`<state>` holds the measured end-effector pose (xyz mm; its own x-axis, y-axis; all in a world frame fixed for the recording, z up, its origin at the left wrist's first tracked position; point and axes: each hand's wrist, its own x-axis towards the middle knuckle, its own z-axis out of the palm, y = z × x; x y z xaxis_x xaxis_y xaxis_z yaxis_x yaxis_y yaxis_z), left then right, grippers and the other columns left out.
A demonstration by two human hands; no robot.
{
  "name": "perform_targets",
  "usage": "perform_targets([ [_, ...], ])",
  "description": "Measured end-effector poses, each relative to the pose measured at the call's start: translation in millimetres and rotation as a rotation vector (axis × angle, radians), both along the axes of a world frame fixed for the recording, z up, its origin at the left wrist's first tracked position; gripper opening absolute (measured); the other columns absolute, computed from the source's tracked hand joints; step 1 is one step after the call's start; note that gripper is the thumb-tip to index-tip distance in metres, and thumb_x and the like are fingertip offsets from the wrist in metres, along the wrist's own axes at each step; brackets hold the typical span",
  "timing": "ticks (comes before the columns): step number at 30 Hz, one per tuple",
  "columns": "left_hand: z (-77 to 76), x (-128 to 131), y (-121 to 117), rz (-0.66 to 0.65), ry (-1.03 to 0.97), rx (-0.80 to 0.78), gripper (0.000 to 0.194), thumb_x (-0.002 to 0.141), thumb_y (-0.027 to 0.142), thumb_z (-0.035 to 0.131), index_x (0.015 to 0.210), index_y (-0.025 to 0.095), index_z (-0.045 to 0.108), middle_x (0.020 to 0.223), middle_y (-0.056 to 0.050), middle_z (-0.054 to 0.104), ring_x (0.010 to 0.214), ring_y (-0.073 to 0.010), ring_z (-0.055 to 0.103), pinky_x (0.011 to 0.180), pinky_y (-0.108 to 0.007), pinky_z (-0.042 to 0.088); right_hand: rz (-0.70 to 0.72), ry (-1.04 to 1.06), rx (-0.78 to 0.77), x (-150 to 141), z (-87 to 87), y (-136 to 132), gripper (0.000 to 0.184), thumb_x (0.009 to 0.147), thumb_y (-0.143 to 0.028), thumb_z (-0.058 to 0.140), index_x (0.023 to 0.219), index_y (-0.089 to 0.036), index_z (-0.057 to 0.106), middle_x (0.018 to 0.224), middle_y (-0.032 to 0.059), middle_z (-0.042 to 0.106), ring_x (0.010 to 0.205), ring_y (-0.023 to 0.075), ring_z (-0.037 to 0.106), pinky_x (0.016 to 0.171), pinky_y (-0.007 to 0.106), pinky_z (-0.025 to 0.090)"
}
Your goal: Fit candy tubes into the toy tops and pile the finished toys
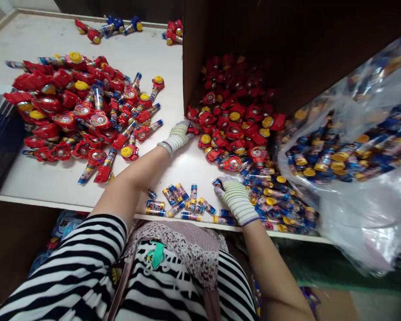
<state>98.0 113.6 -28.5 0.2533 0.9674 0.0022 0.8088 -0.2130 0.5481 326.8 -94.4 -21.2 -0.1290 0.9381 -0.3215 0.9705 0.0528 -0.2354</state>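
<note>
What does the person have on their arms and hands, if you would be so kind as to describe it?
The person wears white knit gloves with thin yellow-green and grey stripes: the left glove and the right glove. The lower arms are bare above the gloves. Higher up are black-and-white horizontally striped sleeves: the left sleeve and the right sleeve.

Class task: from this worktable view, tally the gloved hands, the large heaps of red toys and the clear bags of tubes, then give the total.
Gloved hands: 2 (left hand, right hand)
Large red-toy heaps: 2 (left heap, middle heap)
Clear bag of tubes: 1
Total: 5
</note>
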Motion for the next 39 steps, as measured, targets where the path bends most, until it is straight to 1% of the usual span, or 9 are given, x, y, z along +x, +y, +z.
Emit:
perform_targets([
  [3,1.9,-34.1,-38.8,-0.116,-0.205,-0.147,0.061,0.079,0.030,0.074,0.133,0.011,0.054,0.123,-0.017,0.062,0.112,-0.0311,0.061,0.101,-0.043,0.049,-0.047,0.204,0.085,-0.3,-5.2,-3.0,0.026,0.083,-0.027,0.064,0.106,-0.016,0.068,0.111,0.0163,0.069,0.106,0.0311,0.063,0.097,0.047,0.047],
  [10,29.5,-70.2,-125.0,-0.193,-0.831,-0.365,0.049,0.072,0.033,0.080,0.113,0.017,0.059,0.113,-0.012,0.066,0.103,-0.0241,0.065,0.092,-0.037,0.051,-0.428,1.311,0.140,-35.3,8.6,0.3,0.036,0.081,-0.043,0.069,0.106,-0.026,0.049,0.092,-0.0009,0.063,0.071,0.0147,0.065,0.069,0.032,0.054],
  [14,36.6,-58.6,-139.6,-0.200,-1.013,-0.486,0.051,0.070,0.036,0.080,0.112,0.016,0.060,0.099,-0.008,0.068,0.084,-0.0190,0.066,0.079,-0.032,0.053,-0.359,1.248,0.042,-55.3,19.6,2.1,0.035,0.081,-0.046,0.068,0.104,-0.023,0.056,0.085,0.0011,0.066,0.076,0.0185,0.068,0.075,0.036,0.056],
  [18,35.3,-47.0,-144.0,-0.113,-1.139,-0.563,0.052,0.072,0.049,0.074,0.108,0.017,0.056,0.085,-0.004,0.065,0.067,-0.0166,0.063,0.061,-0.028,0.051,-0.148,0.892,0.174,-60.6,23.1,-3.3,0.039,0.088,-0.047,0.059,0.116,-0.021,0.064,0.109,0.0096,0.072,0.101,0.0260,0.068,0.091,0.042,0.053],
  [22,45.0,-36.8,-148.8,-0.002,-1.000,-0.399,0.041,0.080,0.052,0.068,0.095,0.016,0.057,0.077,-0.002,0.062,0.058,-0.0126,0.057,0.055,-0.025,0.047,-0.021,0.633,0.209,-63.3,26.1,-11.4,0.044,0.095,-0.045,0.045,0.125,-0.018,0.063,0.118,0.0137,0.071,0.104,0.0277,0.067,0.089,0.039,0.053],
  [26,61.8,-31.6,-149.8,-0.065,-0.819,-0.273,0.031,0.080,0.043,0.070,0.085,0.014,0.061,0.079,-0.003,0.063,0.070,-0.0138,0.060,0.069,-0.027,0.051,0.036,0.476,0.194,-65.6,29.3,-17.3,0.042,0.097,-0.045,0.041,0.121,-0.018,0.063,0.109,0.0148,0.072,0.089,0.0268,0.067,0.078,0.036,0.050],
  [31,73.8,-34.0,-152.3,-0.213,-0.719,-0.333,0.028,0.079,0.040,0.073,0.087,0.015,0.063,0.082,-0.004,0.065,0.075,-0.0152,0.061,0.073,-0.027,0.051,-0.052,0.839,0.038,-75.9,22.1,-29.4,0.040,0.094,-0.059,0.046,0.090,-0.021,0.060,0.079,0.0041,0.064,0.068,0.0169,0.056,0.064,0.028,0.044],
  [36,82.5,-38.4,-150.6,-0.291,-0.693,-0.301,0.033,0.074,0.040,0.077,0.092,0.016,0.064,0.088,-0.004,0.066,0.079,-0.0172,0.062,0.075,-0.029,0.051,-0.200,1.473,-0.517,-87.2,14.7,-34.0,0.064,0.091,-0.077,0.032,0.087,-0.020,0.058,0.052,-0.0089,0.033,0.040,0.0082,0.022,0.039,0.022,0.024],
  [39,82.7,-41.0,-144.3,-0.232,-0.660,-0.249,0.031,0.078,0.041,0.074,0.094,0.016,0.064,0.089,-0.005,0.067,0.081,-0.0173,0.064,0.076,-0.029,0.052,-0.287,1.371,-0.284,-80.1,22.2,-25.8,0.061,0.088,-0.078,0.044,0.100,-0.021,0.061,0.070,-0.0010,0.058,0.052,0.0115,0.048,0.050,0.024,0.043],
])
